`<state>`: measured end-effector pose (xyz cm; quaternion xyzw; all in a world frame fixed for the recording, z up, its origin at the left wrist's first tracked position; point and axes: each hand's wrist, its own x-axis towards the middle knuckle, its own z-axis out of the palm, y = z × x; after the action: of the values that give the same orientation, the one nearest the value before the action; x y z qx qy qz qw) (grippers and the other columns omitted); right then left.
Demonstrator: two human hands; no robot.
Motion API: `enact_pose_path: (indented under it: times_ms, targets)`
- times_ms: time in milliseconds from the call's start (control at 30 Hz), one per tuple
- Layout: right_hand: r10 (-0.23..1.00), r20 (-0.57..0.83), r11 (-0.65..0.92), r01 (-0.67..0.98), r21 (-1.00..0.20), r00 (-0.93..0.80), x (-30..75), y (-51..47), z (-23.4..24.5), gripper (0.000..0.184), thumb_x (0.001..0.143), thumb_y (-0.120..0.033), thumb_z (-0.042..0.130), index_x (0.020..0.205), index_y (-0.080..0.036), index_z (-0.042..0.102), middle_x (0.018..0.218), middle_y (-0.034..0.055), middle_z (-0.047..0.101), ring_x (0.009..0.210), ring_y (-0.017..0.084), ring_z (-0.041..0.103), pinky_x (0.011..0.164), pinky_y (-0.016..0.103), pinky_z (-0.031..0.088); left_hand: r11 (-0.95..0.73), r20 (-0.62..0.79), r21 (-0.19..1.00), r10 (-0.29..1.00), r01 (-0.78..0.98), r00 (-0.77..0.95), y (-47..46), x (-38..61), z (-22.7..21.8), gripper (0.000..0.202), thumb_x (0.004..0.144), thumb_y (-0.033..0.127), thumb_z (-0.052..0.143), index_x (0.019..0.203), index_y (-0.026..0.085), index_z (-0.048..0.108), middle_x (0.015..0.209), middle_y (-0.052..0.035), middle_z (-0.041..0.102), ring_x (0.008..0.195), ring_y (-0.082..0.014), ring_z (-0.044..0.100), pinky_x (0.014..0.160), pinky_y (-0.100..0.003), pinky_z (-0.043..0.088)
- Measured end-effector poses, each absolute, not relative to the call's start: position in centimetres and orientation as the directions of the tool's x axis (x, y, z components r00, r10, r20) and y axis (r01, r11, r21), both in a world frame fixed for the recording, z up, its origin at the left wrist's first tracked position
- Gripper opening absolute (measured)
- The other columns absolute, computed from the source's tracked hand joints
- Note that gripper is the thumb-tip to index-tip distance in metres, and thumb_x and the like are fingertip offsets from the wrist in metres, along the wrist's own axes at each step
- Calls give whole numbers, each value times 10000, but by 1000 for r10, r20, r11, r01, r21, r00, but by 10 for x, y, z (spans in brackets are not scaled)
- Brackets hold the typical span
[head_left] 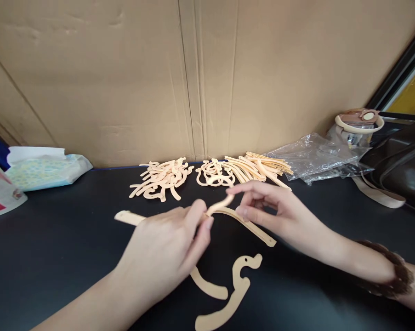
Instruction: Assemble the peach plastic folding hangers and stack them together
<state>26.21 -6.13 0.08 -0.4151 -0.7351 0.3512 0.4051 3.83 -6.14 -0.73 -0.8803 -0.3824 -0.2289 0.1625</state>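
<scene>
My left hand (169,243) is closed, pinching a small curved beige piece (221,204) between thumb and index finger. My right hand (272,209) has thumb and index finger apart, the index fingertip touching the free end of that piece. Under the hands, a long bowed beige strip (255,229) with a hole near its tip slants down to the right. Another flat beige end (129,217) sticks out left of my left hand; whether it joins the strip is hidden. Nearer me lie a hook-topped curved piece (224,310) and a curved arm (210,287), partly covered by my left hand.
Behind the hands are piles of beige branching pieces (164,177), ring-like pieces (216,174) and long strips (252,168). A tissue pack (52,170) stands left. Clear plastic bags (307,156), a bottle (359,126) and a dark bag (400,161) occupy the right. Cardboard (124,82) forms the back wall.
</scene>
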Motion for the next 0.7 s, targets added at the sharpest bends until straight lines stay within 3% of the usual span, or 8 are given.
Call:
enact_pose_path:
  times_ms: [67, 167, 300, 367, 400, 467, 700]
  targets:
    - [874, 386, 481, 404, -778, -296, 270, -56, 3, 258, 910, -298, 589, 1146, -202, 635, 736, -25, 606, 667, 122, 547, 587, 249, 419, -559, 462, -6, 734, 829, 498, -56, 31, 2, 328, 1002, 314, 274, 812, 210, 521, 514, 52, 553, 395, -144, 531, 415, -248, 314]
    - [855, 390, 519, 567, -640, -343, 277, -50, 0, 227, 932, -349, 575, 1098, -212, 649, 788, -5, 635, 704, 137, 579, 608, 262, 439, -478, 386, 247, 846, 843, 367, -48, 24, 7, 398, 993, 461, 263, 792, 231, 518, 508, 53, 552, 425, -148, 549, 422, -237, 348]
    - [828, 300, 556, 763, -329, -474, 277, -48, -9, 281, 838, -423, 706, 1017, -209, 676, 972, 41, 666, 905, 207, 620, 757, 324, 469, -379, 200, 682, 919, 626, 339, -37, 22, -1, 405, 942, 549, 377, 859, 225, 606, 629, 19, 613, 550, -149, 601, 431, -214, 453]
    - [838, 240, 543, 790, -286, -489, 276, -49, -11, 145, 857, -327, 686, 939, -208, 673, 939, 32, 669, 874, 197, 623, 731, 311, 462, -274, 101, 839, 927, 470, 361, -32, 22, -6, 395, 900, 561, 475, 944, 213, 657, 693, -3, 636, 608, -158, 614, 424, -209, 487]
    - [849, 222, 528, 797, -293, -480, 276, -49, -11, 63, 872, -263, 651, 900, -207, 663, 906, 22, 669, 835, 181, 621, 699, 297, 453, -225, 66, 882, 929, 415, 364, -31, 22, -7, 397, 881, 562, 517, 968, 209, 678, 720, -11, 644, 635, -160, 620, 434, -204, 499]
    - [872, 211, 489, 809, -326, -442, 278, -50, -8, 81, 894, -175, 570, 860, -204, 638, 851, 9, 667, 762, 156, 606, 651, 280, 429, -148, 12, 917, 938, 370, 347, -29, 21, -9, 393, 860, 555, 574, 1019, 223, 711, 778, -20, 663, 702, -156, 637, 488, -190, 520]
    - [858, 240, 513, 741, -434, -454, 279, -49, -5, 190, 995, -161, 344, 961, -209, 525, 890, 13, 632, 760, 141, 572, 671, 274, 423, -19, -71, 945, 963, 325, 261, -32, 18, -3, 445, 854, 553, 616, 1194, 278, 695, 944, -48, 709, 806, -162, 672, 601, -195, 555]
